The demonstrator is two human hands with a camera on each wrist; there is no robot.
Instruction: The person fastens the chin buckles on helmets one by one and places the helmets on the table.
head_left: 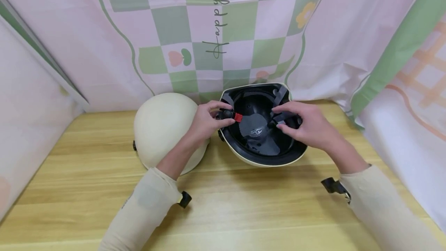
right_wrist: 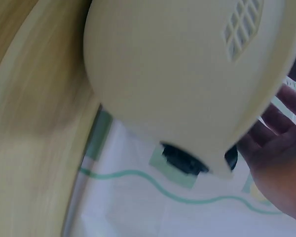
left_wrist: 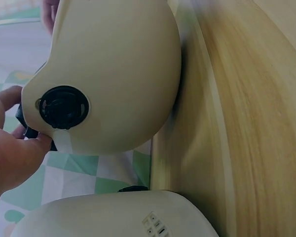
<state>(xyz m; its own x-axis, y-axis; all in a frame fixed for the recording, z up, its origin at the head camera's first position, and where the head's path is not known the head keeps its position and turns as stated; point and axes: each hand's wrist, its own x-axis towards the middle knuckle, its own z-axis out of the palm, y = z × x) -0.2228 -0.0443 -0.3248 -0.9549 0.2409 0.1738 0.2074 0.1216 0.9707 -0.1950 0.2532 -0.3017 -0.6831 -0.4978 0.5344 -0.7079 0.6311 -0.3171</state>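
Note:
A cream helmet (head_left: 259,161) lies upside down on the table, its black lining (head_left: 252,105) facing up. Over its left rim my left hand (head_left: 203,123) pinches a black chin-strap buckle (head_left: 228,114) with a red tab (head_left: 238,117). My right hand (head_left: 311,125) holds the other strap end (head_left: 280,119) between thumb and fingers, above the right side of the lining. The left wrist view shows the helmet's outside with a round black knob (left_wrist: 64,107), close to the left fingers. In the right wrist view, the right hand (right_wrist: 281,148) is beside the helmet's rim, its fingertips partly hidden.
A second cream helmet (head_left: 165,127) sits dome up to the left, behind my left forearm. Both stand on a wooden table (head_left: 223,212), near a checked cloth curtain (head_left: 209,22) at the back. Black wrist mounts (head_left: 184,199) hang from both sleeves.

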